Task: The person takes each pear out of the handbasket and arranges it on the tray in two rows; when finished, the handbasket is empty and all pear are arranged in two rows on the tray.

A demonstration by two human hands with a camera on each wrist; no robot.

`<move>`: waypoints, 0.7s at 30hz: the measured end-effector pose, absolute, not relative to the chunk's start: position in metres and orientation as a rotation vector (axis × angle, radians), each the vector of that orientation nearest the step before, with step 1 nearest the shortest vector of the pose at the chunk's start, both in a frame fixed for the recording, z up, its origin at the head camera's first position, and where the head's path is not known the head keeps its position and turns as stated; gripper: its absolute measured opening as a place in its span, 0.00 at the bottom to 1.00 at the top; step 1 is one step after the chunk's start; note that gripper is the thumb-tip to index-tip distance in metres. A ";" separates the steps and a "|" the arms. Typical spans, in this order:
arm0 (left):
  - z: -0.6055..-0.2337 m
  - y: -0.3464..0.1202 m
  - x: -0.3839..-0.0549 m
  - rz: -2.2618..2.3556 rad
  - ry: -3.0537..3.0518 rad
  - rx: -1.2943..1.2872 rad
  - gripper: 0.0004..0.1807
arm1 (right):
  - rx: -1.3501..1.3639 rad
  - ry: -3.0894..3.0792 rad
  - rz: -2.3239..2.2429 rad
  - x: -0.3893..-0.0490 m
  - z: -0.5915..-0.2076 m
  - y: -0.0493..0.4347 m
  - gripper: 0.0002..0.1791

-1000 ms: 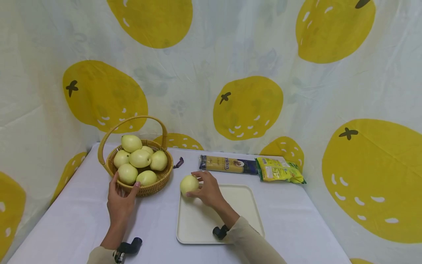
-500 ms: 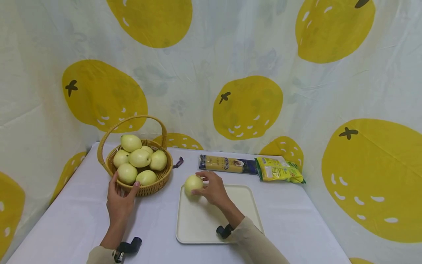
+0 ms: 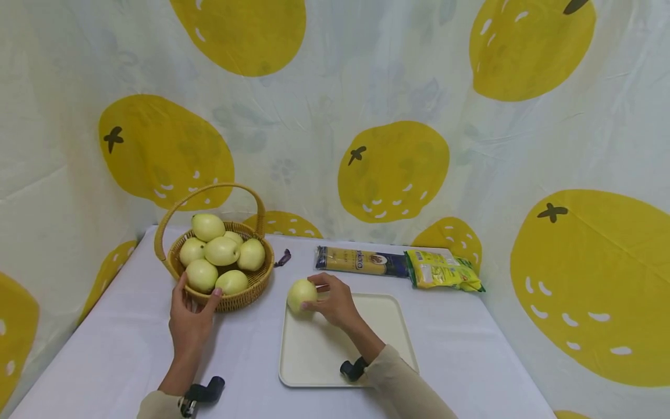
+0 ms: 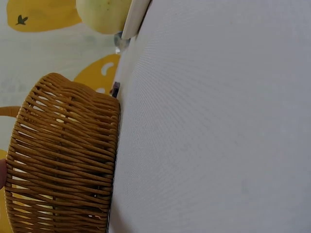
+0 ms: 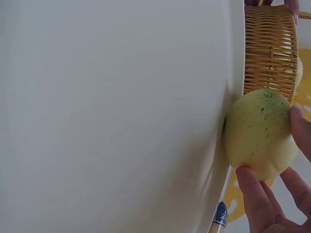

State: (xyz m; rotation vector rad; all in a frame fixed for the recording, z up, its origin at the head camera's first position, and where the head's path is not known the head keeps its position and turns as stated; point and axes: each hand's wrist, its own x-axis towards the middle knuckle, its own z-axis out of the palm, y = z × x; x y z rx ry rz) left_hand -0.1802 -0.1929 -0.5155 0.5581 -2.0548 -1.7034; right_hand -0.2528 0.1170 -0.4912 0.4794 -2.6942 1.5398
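Note:
My right hand point(image 3: 334, 301) pinches a pale yellow-green pear point(image 3: 302, 296) between thumb and fingers at the far left corner of a cream tray point(image 3: 324, 355). In the right wrist view the pear point(image 5: 260, 133) sits at the tray's edge point(image 5: 237, 73), its speckled end showing. Whether it bears on the tray is hard to tell. My left hand point(image 3: 191, 326) holds the near side of a wicker basket point(image 3: 243, 301), thumb on the rim. Several pears point(image 3: 222, 251) are heaped in that basket. Only a fingertip point(image 4: 2, 172) shows at the basket's rim in the left wrist view.
A small purple wrapped piece point(image 3: 283, 258) lies right of the basket. Behind the tray are a long blue and gold packet point(image 3: 361, 261) and a yellow-green packet point(image 3: 444, 270). A fruit-print curtain point(image 3: 293, 145) hangs behind the white-covered table point(image 3: 455, 361).
My right hand shifted the pear slightly to the right, then back left near the tray's corner. The left hand and the basket have stayed in place.

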 end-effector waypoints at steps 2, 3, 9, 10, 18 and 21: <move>-0.516 -0.193 -0.180 -1.710 -2.054 0.558 0.53 | 0.483 -2.697 1.548 -0.253 -0.493 0.115 0.33; -0.516 -0.193 -0.180 -1.714 -2.053 0.563 0.53 | 0.482 -2.701 1.551 -0.254 -0.494 0.114 0.33; -0.517 -0.193 -0.180 -1.717 -2.054 0.558 0.53 | 0.484 -2.746 1.552 -0.254 -0.494 0.116 0.32; -0.517 -0.193 -0.180 -1.714 -2.055 0.558 0.53 | 0.482 -2.756 1.544 -0.254 -0.494 0.117 0.33; -0.515 -0.193 -0.179 -1.707 -2.059 0.560 0.53 | 0.472 -2.760 1.513 -0.251 -0.488 0.125 0.32; -0.516 -0.193 -0.180 -1.704 -2.058 0.561 0.53 | 0.473 -2.762 1.488 -0.250 -0.486 0.127 0.31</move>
